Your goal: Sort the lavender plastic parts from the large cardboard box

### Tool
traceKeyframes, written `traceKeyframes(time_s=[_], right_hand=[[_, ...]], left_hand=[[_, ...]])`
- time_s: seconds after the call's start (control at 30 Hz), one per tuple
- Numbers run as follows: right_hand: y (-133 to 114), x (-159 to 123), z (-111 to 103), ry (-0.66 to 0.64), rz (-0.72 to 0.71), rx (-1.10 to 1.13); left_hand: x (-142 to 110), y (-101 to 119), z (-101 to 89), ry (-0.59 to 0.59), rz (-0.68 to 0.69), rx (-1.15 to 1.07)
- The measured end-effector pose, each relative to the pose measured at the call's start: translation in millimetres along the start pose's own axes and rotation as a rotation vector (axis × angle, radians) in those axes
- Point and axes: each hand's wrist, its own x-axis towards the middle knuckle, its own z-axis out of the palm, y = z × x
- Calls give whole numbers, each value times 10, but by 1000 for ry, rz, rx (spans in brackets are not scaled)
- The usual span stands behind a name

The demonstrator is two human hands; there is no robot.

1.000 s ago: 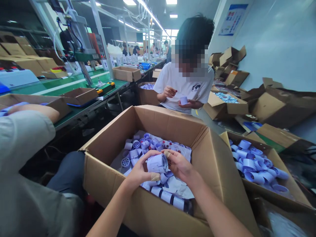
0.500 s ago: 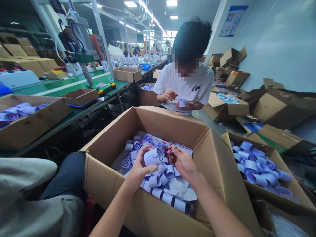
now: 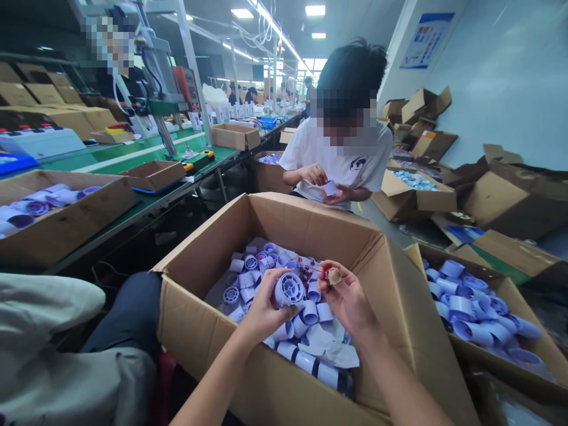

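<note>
Hands above a big box [image 3: 302, 390]: left hand [image 3: 265, 305] and right hand [image 3: 352, 302]

The left hand is curled around a round, pale part [image 3: 290, 290]. The part's end, with bars like a wheel, faces up toward the camera. The right hand is just beside it, with its fingers pinched on a small red thing [image 3: 327, 273]. A tan wrap [image 3: 335, 276] is on one of its fingertips. A thin line goes from the red thing toward the left; where it ends is too small to tell.

Both hands are over the open box. Inside it lie many more pale parts [image 3: 246, 280] and some torn white paper [image 3: 332, 346].

Across the box sits a person in a white shirt [image 3: 341, 160], holding another pale cup [image 3: 329, 188]. On the right side is a box [image 3: 515, 293] full of pale parts. On the left is a green counter [image 3: 226, 155] with a tall machine [image 3: 155, 77] and more boxes on it.
</note>
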Motion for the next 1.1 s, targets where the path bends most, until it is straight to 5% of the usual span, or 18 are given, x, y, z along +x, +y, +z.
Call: traceKeyframes(time_s=[0.23, 0.5, 0.7, 0.87, 0.97, 1.1], right_hand=[[-99, -93, -84, -216, -69, -84], [-79, -106, -70, -265, -123, -122], [-70, -116, -58, -239, -140, -93], [-20, -125, -84, -252, -168, -160], [48, -131, -104, -243, -189, -311], [117, -144, -55, -234, -242, -525]], left_hand=[[16, 22, 2, 36, 70, 143], [20, 84, 20, 131, -351, -305], [76, 117, -25, 91, -558, -694], [146, 159, -65, 289, -730, -899], [166, 167, -79, 357, -765, -929], [150, 127, -74, 290, -734, -876]])
